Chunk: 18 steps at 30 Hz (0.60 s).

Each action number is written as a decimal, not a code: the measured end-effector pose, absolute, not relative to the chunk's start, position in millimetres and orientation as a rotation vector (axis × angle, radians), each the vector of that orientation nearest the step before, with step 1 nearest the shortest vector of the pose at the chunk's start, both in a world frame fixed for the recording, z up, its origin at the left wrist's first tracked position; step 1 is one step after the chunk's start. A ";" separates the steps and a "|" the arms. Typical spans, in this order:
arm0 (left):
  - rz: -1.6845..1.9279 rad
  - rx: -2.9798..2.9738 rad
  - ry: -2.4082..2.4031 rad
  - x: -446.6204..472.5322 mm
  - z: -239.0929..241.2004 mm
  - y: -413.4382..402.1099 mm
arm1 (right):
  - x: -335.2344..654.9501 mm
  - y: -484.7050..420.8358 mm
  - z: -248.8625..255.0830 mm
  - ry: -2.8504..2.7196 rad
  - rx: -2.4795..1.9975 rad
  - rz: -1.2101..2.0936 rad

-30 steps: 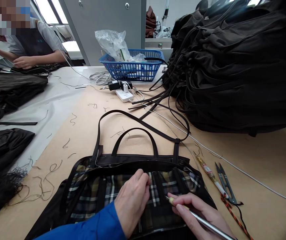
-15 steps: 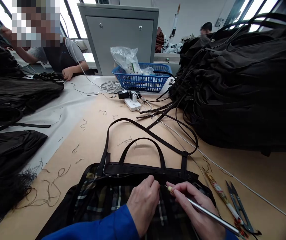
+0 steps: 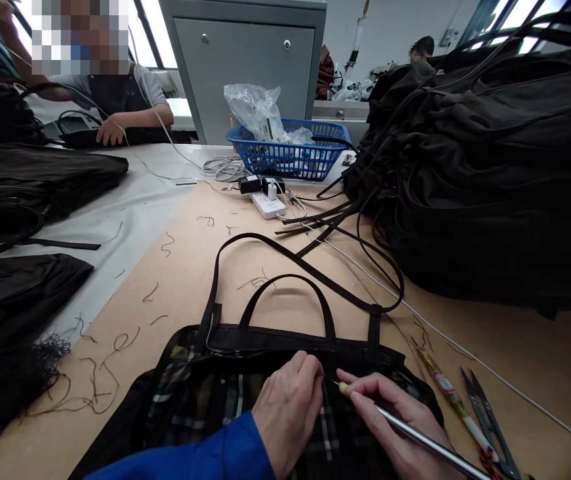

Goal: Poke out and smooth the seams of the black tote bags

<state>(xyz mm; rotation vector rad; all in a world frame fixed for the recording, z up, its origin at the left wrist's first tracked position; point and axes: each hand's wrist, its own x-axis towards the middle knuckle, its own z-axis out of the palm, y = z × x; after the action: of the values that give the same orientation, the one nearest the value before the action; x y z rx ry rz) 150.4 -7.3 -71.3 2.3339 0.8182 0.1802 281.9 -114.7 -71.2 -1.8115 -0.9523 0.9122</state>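
A black bag with a dark plaid front [image 3: 230, 393] lies before me, its short handle [image 3: 288, 277] and long strap pointing away. My left hand [image 3: 290, 403] rests on the bag near its top edge. Its fingers are bent and pressed together on the fabric; the fingertips are hidden. My right hand [image 3: 398, 403] grips a slim metal pen-like tool [image 3: 422, 437]. Its yellowish front end and fine tip point at the bag just right of my left fingers.
Thread snips [image 3: 488, 417] and a tape-wrapped stick [image 3: 452, 393] lie on the right. Black bags [image 3: 485, 187] are piled behind them, more at left. A blue basket [image 3: 290, 163], power strip [image 3: 268, 205] and white cable [image 3: 445, 333] lie ahead. A co-worker [image 3: 115, 100] sits far left.
My view has shifted slightly. Both hands keep nearly the same place on the bag, the tool still in my right hand. The co-worker's hand has moved left with black material beneath it.
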 end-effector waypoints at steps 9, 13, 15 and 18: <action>0.188 2.328 0.817 149.7 -70.7 -7.2 | 282.0 -114.1 -72.6 -0.997 -1.779 0.876; 0.210 2.305 0.810 149.7 -70.8 -6.8 | 281.7 -114.3 -71.3 -0.955 -1.775 0.889; 0.250 2.299 0.800 149.7 -68.8 -4.9 | 281.2 -114.3 -69.7 -0.895 -1.765 0.906; 0.375 2.306 0.743 147.5 -57.1 6.4 | 279.9 -114.0 -66.6 -0.784 -1.713 0.915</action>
<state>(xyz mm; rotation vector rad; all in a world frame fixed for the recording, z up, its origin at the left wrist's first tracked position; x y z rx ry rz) 147.5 6.4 -57.1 2.3062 0.7430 0.3748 279.9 -114.0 -66.6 -1.7135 -0.7835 0.9151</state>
